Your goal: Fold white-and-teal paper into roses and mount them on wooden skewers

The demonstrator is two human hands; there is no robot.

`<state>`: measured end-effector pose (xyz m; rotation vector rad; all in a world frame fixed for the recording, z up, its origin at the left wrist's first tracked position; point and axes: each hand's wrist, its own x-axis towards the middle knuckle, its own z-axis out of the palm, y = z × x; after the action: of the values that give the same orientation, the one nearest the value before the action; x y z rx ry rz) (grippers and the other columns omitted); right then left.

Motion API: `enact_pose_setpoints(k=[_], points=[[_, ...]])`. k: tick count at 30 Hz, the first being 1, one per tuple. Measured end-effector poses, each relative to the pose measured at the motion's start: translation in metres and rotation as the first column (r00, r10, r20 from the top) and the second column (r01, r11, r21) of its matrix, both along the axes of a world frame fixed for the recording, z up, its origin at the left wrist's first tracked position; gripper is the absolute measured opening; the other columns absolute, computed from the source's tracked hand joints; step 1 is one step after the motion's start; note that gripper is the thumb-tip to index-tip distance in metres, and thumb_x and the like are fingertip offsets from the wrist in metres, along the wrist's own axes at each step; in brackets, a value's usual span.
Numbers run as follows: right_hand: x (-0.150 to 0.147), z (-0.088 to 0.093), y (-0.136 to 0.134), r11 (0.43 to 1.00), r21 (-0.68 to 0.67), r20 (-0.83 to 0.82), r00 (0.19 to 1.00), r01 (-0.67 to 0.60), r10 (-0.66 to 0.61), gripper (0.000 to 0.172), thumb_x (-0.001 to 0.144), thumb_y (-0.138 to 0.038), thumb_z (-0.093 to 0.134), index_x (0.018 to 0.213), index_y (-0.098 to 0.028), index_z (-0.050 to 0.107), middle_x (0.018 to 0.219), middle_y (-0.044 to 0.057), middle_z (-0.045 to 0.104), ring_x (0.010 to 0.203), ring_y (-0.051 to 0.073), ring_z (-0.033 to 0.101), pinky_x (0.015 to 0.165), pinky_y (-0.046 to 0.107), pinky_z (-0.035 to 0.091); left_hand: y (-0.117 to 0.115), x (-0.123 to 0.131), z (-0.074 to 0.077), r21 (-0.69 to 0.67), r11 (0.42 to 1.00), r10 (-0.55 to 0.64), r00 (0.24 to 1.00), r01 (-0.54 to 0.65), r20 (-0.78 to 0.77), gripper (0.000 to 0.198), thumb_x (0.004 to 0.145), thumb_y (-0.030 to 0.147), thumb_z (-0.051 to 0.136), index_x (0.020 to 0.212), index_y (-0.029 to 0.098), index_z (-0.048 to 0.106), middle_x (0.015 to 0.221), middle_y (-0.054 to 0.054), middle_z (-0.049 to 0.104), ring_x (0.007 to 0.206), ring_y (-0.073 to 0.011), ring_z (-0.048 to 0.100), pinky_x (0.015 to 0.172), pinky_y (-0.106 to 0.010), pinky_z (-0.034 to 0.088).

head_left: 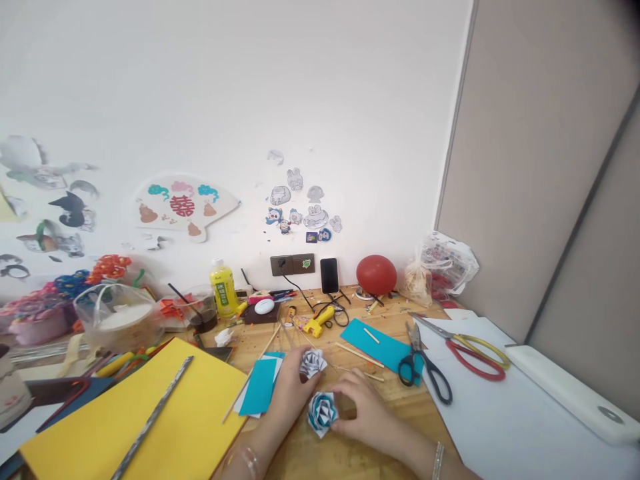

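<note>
**Craft counter under a white wall: one paper rose in each hand**

Wood counter, crowded. The left hand (293, 393) has its grip closed on a grey rose (313, 363), pinched at the fingertips and lifted just above the wood. The right hand (365, 410) curls over a teal rose (323, 412), its grip closed lightly on the flower's right side. This rose rests on the counter, just below the grey one and between the two hands. Whether the thumb presses it I cannot tell.

Under the left hand lies a teal card (257, 390) on white paper. A thin stick (360, 355) lies just beyond the right hand, with a teal sheet (377, 343) behind it. Black scissors (425, 370) overlap that sheet's right end. Red scissors (477, 357) lie further right on a white sheet (500, 420).

A yellow glue gun (319, 322) sits behind the roses, near the middle of the counter. To the left, a yellow sheet (200, 400) carries a grey rod (153, 417) laid on the slant.

Against the wall stand a bottle (223, 288), a phone (329, 275) and a red balloon (376, 274). Stickers (300, 207) dot the wall above them.
</note>
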<state>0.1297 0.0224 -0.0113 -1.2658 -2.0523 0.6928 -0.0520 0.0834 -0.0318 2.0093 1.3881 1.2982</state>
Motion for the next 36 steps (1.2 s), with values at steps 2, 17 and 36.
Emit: enact_pose_setpoints(k=[2, 17, 36], points=[[0.001, 0.001, 0.0, 1.0, 0.014, -0.018, 1.0, 0.002, -0.001, 0.03, 0.059, -0.018, 0.073, 0.088, -0.02, 0.064, 0.097, 0.004, 0.061, 0.098, 0.022, 0.053, 0.086, 0.031, 0.039, -0.002, -0.001, 0.0, -0.021, 1.0, 0.015, 0.999, -0.014, 0.045, 0.04, 0.067, 0.016, 0.062, 0.107, 0.014, 0.056, 0.107, -0.013, 0.064, 0.104, -0.0279, 0.059, 0.092, -0.046, 0.043], [-0.006, -0.012, 0.001, 0.993, -0.112, -0.075, 0.997, -0.03, 0.022, 0.091, 0.053, -0.026, 0.078, 0.135, -0.021, 0.04, 0.132, 0.011, 0.049, 0.124, 0.028, 0.041, 0.102, 0.041, 0.032, -0.002, -0.001, 0.01, -0.206, 0.972, 0.013, 0.847, 0.114, 0.531, 0.051, 0.061, 0.038, 0.073, 0.104, 0.016, 0.054, 0.106, -0.011, 0.067, 0.103, -0.0274, 0.062, 0.089, -0.04, 0.048], [-0.032, -0.015, 0.0, 0.999, -0.048, -0.099, 0.995, -0.007, 0.003, 0.082, 0.056, -0.023, 0.073, 0.133, -0.021, 0.043, 0.129, 0.009, 0.053, 0.119, 0.028, 0.045, 0.1, 0.04, 0.035, -0.016, 0.004, 0.021, -0.278, 0.911, -0.027, 0.718, 0.303, 0.695, 0.037, 0.081, 0.057, 0.047, 0.087, 0.023, 0.059, 0.09, -0.006, 0.072, 0.079, -0.0208, 0.069, 0.077, -0.035, 0.054]])
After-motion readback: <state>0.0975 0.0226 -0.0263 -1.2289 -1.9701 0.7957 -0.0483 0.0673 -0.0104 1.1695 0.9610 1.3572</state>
